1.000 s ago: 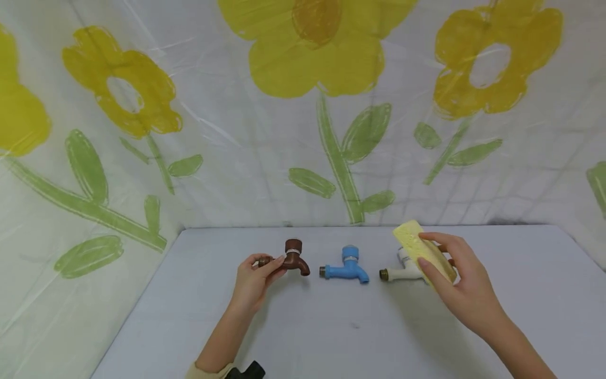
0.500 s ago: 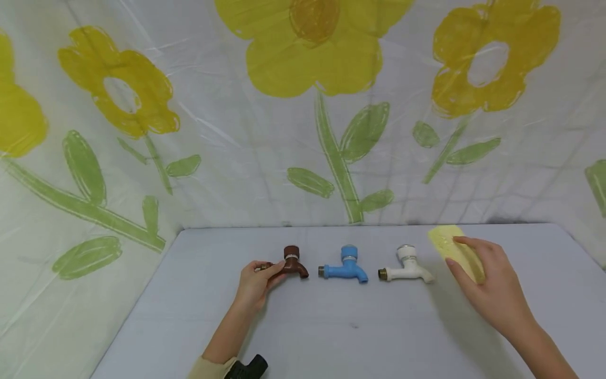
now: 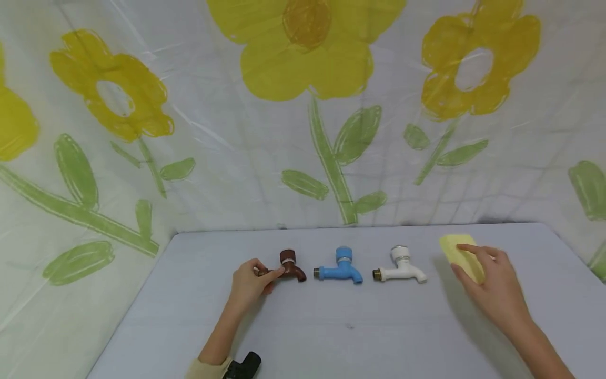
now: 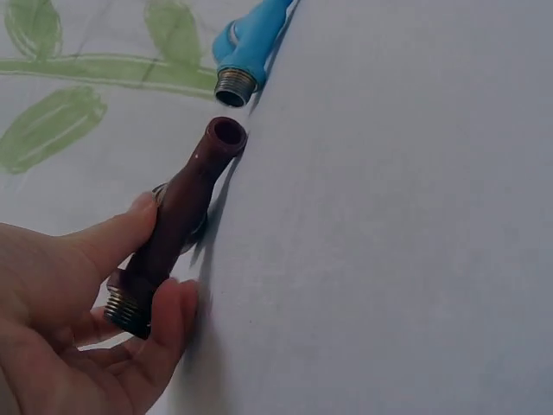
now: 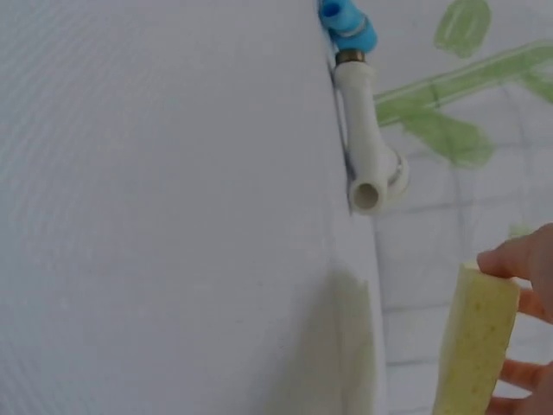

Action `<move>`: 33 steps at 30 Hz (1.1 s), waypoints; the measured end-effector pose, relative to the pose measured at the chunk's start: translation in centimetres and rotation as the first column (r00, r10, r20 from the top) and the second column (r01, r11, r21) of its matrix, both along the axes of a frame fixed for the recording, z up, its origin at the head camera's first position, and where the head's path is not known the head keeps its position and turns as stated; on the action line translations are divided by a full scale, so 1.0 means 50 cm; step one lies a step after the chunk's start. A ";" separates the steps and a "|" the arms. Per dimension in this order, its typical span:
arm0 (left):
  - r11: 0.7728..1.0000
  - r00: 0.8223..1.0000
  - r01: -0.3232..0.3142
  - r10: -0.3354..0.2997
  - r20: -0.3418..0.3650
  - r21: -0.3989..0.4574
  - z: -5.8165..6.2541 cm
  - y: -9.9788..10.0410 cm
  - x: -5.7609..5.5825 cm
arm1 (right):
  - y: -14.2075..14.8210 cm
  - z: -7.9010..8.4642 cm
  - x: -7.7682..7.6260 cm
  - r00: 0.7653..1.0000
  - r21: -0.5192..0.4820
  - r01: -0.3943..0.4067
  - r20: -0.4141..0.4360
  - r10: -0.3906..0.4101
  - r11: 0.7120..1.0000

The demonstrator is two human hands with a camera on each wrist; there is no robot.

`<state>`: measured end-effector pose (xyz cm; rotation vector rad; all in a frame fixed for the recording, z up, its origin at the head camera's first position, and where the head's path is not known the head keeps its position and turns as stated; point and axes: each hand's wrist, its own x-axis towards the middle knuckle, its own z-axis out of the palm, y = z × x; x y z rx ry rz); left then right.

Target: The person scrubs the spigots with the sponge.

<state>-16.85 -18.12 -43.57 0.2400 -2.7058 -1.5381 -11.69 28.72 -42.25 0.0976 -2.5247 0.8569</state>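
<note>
At the left of a row of taps, my left hand (image 3: 251,283) holds a brown tap (image 3: 288,269) at its inlet end. In the left wrist view the thumb lies along the tap's body and the fingertips curl near its brass thread (image 4: 126,311); its spout points toward the blue tap (image 4: 251,47). My right hand (image 3: 497,284) grips a yellow sponge (image 3: 464,257) between thumb and fingers, raised over the table to the right of the white tap (image 3: 402,267). The right wrist view shows the sponge (image 5: 475,341) from its narrow side, below the white tap's spout.
The blue tap (image 3: 340,268) lies between the brown and white ones, all in a line on the white table (image 3: 350,347). Behind the table's far edge hangs a white sheet (image 3: 236,158) printed with yellow flowers. A black device (image 3: 243,366) is on the left wrist.
My right hand has carried the sponge rightward, away from in front of the white tap. My left hand has lowered the brown tap toward the table, and its grip has shifted slightly.
</note>
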 end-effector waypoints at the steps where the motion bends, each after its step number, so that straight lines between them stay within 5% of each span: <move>1: 0.996 0.999 0.018 -0.020 -0.026 -0.086 0.001 -0.004 0.000 | 0.003 -0.008 -0.004 1.000 0.009 0.005 0.013 -0.005 1.000; 6: 0.968 0.994 0.037 -0.063 -0.095 -0.250 -0.003 -0.018 -0.002 | 0.012 -0.035 -0.018 0.995 0.035 0.020 0.098 -0.024 0.999; 23: 0.959 0.978 0.046 -0.100 -0.185 -0.278 -0.015 -0.005 -0.016 | 0.025 -0.063 -0.034 0.975 0.154 0.126 0.162 -0.151 0.980; 33: 0.943 0.985 0.037 -0.090 -0.145 -0.331 -0.004 -0.003 -0.016 | 0.017 -0.058 -0.032 0.970 0.148 0.153 0.168 -0.177 0.977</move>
